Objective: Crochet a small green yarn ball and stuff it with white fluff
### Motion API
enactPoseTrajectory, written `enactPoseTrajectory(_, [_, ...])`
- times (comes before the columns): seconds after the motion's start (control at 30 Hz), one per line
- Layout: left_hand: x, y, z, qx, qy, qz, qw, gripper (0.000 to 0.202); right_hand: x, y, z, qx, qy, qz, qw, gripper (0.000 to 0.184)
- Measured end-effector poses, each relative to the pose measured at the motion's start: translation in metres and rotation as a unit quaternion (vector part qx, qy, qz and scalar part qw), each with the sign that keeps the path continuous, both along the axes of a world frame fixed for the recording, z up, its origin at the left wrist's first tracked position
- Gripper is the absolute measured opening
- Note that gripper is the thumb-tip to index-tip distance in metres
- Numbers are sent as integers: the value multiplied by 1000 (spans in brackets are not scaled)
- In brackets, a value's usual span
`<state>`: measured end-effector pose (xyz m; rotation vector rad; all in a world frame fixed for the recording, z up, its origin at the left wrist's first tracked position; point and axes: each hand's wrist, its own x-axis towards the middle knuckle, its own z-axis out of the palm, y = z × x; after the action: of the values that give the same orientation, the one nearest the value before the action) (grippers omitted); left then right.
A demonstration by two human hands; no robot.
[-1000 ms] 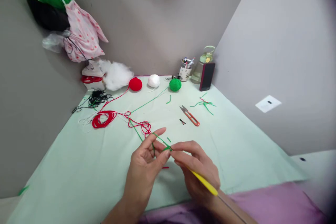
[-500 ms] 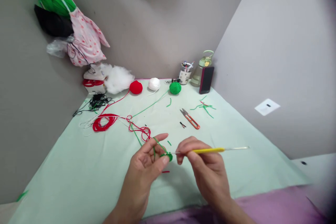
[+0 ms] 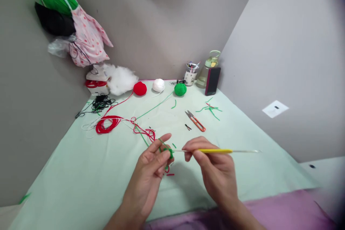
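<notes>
Between the thumb and fingers of my left hand (image 3: 152, 165) is a small green crochet piece (image 3: 171, 152), partly hidden by the thumb. Green yarn runs over the raised index finger and back toward the green yarn ball (image 3: 180, 89). My right hand (image 3: 212, 165) pinches a crochet hook (image 3: 215, 151) by its yellow handle, held nearly level. The hook's thin metal tip reaches left to the green piece; whether it sits inside a stitch is too small to tell. A bit of red yarn shows just below my left fingers.
Orange thread snips (image 3: 196, 121) lie beyond my right hand, near green yarn scraps (image 3: 211, 109). Tangled red yarn (image 3: 107, 125) spreads to the left. A red ball (image 3: 139, 88), white ball (image 3: 158, 85), pen cup (image 3: 191, 75), bottle (image 3: 206, 73) and phone (image 3: 212, 81) stand along the back.
The hook has shifted slightly right and up with my right hand. My left hand has turned the green piece a little, and red yarn now shows beneath it.
</notes>
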<state>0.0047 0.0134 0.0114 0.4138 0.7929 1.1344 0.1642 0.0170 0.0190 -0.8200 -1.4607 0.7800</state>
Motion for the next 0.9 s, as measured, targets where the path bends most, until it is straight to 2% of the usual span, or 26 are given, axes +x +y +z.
enactPoseTrajectory(0.07, [2,-2,1,17,50,5,999,50,-3,2,0,-30,28,31,999,18])
enactPoseTrajectory(0.17, [4,-5,3,43,103,6,994,43,-5,2,-4,-47,28,29,998,16])
enactPoseTrajectory(0.27, [2,-5,4,58,115,10,992,36,-3,3,-8,-65,44,32,996,14])
enactPoseTrajectory(0.43, [-2,-5,8,60,128,-5,990,35,-1,7,-10,-152,157,67,974,19])
enactPoseTrajectory(0.53, [-3,-6,9,59,142,-11,988,36,1,6,-8,-167,160,84,969,24])
enactPoseTrajectory(0.6, [-4,-7,8,59,150,-14,987,37,3,4,-7,-143,126,76,979,23])
enactPoseTrajectory(0.7, [-4,-8,6,75,173,1,982,38,5,-3,-5,-69,21,31,997,21])
enactPoseTrajectory(0.83, [-4,-9,5,107,225,37,968,33,5,-11,-5,53,-86,6,995,22])
enactPoseTrajectory(0.9, [-4,-9,7,112,239,45,963,33,4,-12,-6,74,-95,3,993,23])
